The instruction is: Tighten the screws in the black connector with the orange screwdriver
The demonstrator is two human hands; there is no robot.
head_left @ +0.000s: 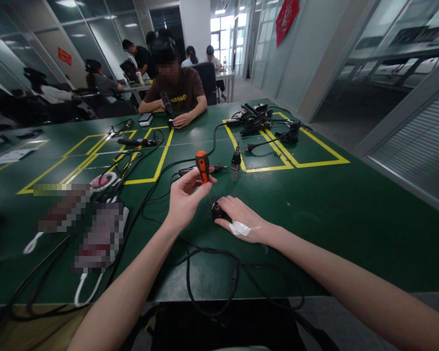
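Note:
A screwdriver with an orange and black handle stands nearly upright, held in the closed fingers of my left hand. Its thin shaft points down toward a small black part with a short round neck on top; whether the tip touches the part I cannot tell. My right hand is wrapped round that part and rests low at the table. A white patch covers the base of my right thumb. Just beyond both hands, a black and silver cylinder with a pointed top stands upright.
Black cables loop across the green table in front of me. Two blurred, pouch-like items lie left. A heap of black tools and cords sits at back right. Across the table, a person works with a black tool.

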